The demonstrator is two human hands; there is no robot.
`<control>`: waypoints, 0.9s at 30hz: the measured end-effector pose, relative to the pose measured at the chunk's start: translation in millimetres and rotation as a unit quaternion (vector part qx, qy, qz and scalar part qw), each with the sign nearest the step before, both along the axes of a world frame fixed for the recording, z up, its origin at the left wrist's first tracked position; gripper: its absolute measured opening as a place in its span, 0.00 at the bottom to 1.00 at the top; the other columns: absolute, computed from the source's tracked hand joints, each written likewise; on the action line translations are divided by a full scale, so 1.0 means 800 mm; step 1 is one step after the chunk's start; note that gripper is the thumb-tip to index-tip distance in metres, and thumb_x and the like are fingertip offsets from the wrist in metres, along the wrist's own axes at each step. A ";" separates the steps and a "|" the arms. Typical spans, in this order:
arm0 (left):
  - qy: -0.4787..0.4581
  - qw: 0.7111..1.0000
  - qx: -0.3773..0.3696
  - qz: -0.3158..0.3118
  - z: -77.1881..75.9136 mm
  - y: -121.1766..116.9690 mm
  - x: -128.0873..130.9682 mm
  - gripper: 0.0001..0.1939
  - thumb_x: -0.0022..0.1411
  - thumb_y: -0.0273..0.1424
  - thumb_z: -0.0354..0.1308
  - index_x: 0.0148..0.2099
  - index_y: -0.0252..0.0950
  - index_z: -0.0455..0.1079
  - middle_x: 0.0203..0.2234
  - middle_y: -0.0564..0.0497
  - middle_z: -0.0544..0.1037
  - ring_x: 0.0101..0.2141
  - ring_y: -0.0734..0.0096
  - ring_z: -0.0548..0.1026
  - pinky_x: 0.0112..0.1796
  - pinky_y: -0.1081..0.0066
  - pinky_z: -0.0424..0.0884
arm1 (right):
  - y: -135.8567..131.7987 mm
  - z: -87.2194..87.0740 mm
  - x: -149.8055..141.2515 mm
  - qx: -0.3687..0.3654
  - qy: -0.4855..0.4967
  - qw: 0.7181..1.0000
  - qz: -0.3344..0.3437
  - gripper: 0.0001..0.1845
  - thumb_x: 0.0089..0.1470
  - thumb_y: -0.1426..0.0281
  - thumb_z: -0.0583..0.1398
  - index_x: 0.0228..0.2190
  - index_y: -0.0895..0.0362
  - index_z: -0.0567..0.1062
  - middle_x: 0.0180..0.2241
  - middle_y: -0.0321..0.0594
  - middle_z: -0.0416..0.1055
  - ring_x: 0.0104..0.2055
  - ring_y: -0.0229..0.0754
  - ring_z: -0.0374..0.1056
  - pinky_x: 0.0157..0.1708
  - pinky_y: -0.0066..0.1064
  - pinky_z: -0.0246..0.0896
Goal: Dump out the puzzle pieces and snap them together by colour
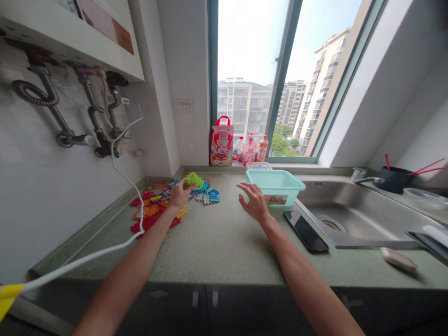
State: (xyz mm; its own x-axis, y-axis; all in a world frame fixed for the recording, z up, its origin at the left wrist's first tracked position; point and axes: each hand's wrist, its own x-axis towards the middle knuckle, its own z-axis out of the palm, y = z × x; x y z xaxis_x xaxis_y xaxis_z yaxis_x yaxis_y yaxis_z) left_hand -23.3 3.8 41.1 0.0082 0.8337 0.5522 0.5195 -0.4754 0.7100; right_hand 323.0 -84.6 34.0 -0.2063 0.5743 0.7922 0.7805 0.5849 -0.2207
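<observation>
1. The left hand (180,193) holds a lime-green, notched plastic piece (193,180) in a narrow finger grip, near the far edge of the multicoloured pile of flat toothed pieces (151,211) on the grey-green speckled counter (224,252).
2. The right hand (255,201) is open, its fingers apart, near the pale turquoise rectangular plastic box (293,189).
3. A black flat phone (305,232) lies between this box and the steel sink (360,219).

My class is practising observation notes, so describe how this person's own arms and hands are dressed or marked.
The left hand and right hand are gloveless, with no watch or bracelet visible. The left forearm and right forearm show no sleeves or clear markings. Fingernail details are too small to tell.
</observation>
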 end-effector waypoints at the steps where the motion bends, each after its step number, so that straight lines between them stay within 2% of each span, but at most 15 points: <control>1: -0.047 0.998 -0.023 -0.033 0.000 -0.002 0.008 0.28 0.63 0.56 0.63 0.47 0.35 0.75 0.39 0.43 0.84 0.40 0.57 0.81 0.45 0.60 0.77 | 0.003 -0.007 -0.010 -0.026 0.009 0.999 0.037 0.24 0.66 0.69 0.57 0.61 0.51 0.72 0.57 0.46 0.73 0.57 0.50 0.69 0.62 0.45 0.63; 4: -0.159 0.975 -0.090 -0.127 -0.005 -0.013 0.037 0.34 0.53 0.59 0.69 0.47 0.34 0.76 0.40 0.44 0.84 0.41 0.58 0.81 0.45 0.59 0.79 | 0.012 -0.027 -0.033 -0.105 0.053 0.985 0.124 0.32 0.65 0.66 0.59 0.68 0.49 0.63 0.58 0.47 0.73 0.48 0.46 0.75 0.50 0.41 0.74; 6: -0.217 0.951 -0.129 -0.175 -0.014 -0.025 0.059 0.36 0.47 0.58 0.73 0.46 0.34 0.77 0.41 0.44 0.84 0.40 0.59 0.80 0.44 0.61 0.79 | 0.015 -0.036 -0.041 -0.118 0.074 0.979 0.149 0.39 0.64 0.63 0.63 0.71 0.47 0.57 0.63 0.49 0.68 0.46 0.45 0.76 0.43 0.39 0.77; 7: -0.241 0.939 -0.151 -0.195 -0.020 -0.031 0.069 0.36 0.45 0.57 0.75 0.45 0.33 0.78 0.41 0.44 0.84 0.40 0.60 0.80 0.44 0.62 0.79 | 0.016 -0.038 -0.043 -0.108 0.071 0.980 0.150 0.43 0.62 0.62 0.65 0.72 0.47 0.55 0.67 0.51 0.64 0.49 0.46 0.76 0.42 0.39 0.78; 9: -0.270 0.916 -0.196 -0.224 -0.033 -0.042 0.089 0.36 0.43 0.55 0.77 0.45 0.33 0.79 0.41 0.44 0.84 0.38 0.62 0.80 0.42 0.64 0.78 | 0.015 -0.038 -0.046 -0.073 0.033 0.987 0.138 0.46 0.59 0.60 0.68 0.72 0.46 0.56 0.71 0.52 0.57 0.56 0.51 0.74 0.48 0.43 0.77; 11: -0.273 0.901 -0.235 -0.241 -0.045 -0.051 0.103 0.36 0.43 0.54 0.78 0.45 0.32 0.79 0.39 0.45 0.84 0.35 0.65 0.80 0.40 0.66 0.77 | 0.015 -0.035 -0.047 -0.047 -0.026 0.991 0.126 0.43 0.58 0.62 0.69 0.70 0.46 0.61 0.68 0.49 0.62 0.59 0.53 0.72 0.55 0.46 0.74; 14: -0.256 0.896 -0.266 -0.248 -0.054 -0.056 0.113 0.36 0.43 0.54 0.78 0.45 0.31 0.79 0.38 0.44 0.84 0.32 0.66 0.80 0.36 0.67 0.75 | 0.014 -0.030 -0.046 -0.041 -0.088 0.989 0.113 0.36 0.61 0.65 0.68 0.67 0.48 0.66 0.60 0.46 0.74 0.58 0.53 0.73 0.57 0.44 0.73; 21: -0.217 0.902 -0.272 -0.255 -0.048 -0.061 0.113 0.32 0.50 0.54 0.73 0.42 0.30 0.79 0.39 0.40 0.85 0.35 0.62 0.82 0.34 0.70 0.73 | 0.009 -0.029 -0.047 -0.062 -0.125 0.988 0.066 0.34 0.59 0.69 0.65 0.66 0.53 0.68 0.59 0.46 0.75 0.55 0.51 0.75 0.56 0.40 0.71; 27: -0.269 0.912 -0.261 -0.167 -0.047 -0.058 0.109 0.27 0.56 0.51 0.69 0.43 0.31 0.76 0.36 0.40 0.85 0.30 0.66 0.80 0.31 0.71 0.71 | 0.014 -0.031 -0.043 -0.060 -0.061 0.996 0.008 0.33 0.58 0.70 0.64 0.64 0.55 0.69 0.59 0.48 0.75 0.56 0.52 0.74 0.57 0.43 0.71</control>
State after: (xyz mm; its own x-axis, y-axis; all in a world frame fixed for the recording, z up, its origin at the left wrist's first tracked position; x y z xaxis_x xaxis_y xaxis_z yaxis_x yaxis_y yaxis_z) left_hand 63.7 -42.9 3.8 0.1556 0.9846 0.0794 -0.0839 -0.0669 0.9942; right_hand 288.8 -73.6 9.5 -0.3065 0.6588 0.6870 0.7961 0.5731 -0.1943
